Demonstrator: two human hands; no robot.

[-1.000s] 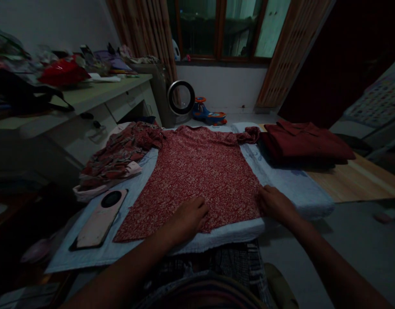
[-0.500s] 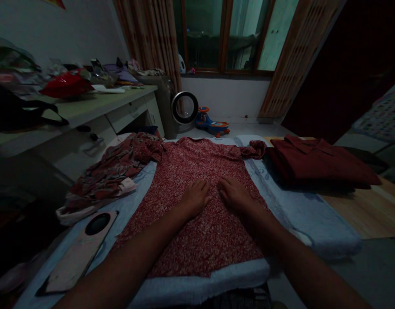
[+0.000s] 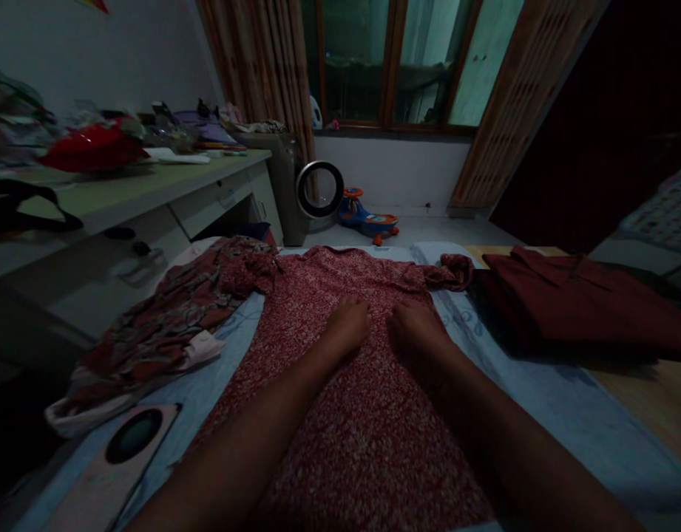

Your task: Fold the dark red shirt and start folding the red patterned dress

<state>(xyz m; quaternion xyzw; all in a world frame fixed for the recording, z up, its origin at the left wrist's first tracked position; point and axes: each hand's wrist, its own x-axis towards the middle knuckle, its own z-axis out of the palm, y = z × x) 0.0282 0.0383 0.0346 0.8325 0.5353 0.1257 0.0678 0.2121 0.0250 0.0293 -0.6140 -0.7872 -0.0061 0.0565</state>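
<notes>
A red speckled long-sleeved top (image 3: 340, 414) lies spread out on the light blue cloth, its collar end away from me and its sleeves bunched at the sides. On its upper middle rests my left hand (image 3: 348, 319), fingers curled down onto the fabric. My right hand (image 3: 415, 324) sits a short gap to the right, also curled against the top. Both hands look closed on the material, though the fingertips are hidden beneath them.
A crumpled patterned garment (image 3: 174, 318) and a pale, flat object with a dark circle (image 3: 134, 436) lie left. Folded dark red clothes (image 3: 589, 303) are stacked right. Beyond are a cluttered desk (image 3: 207, 174), an open round washer door (image 3: 320, 189) and a blue-orange ride-on toy (image 3: 367, 217).
Both hands have moved slightly forward over the top, towards its collar, and their fingers look more curled. The view has shifted closer, so the near hem has mostly left the picture.
</notes>
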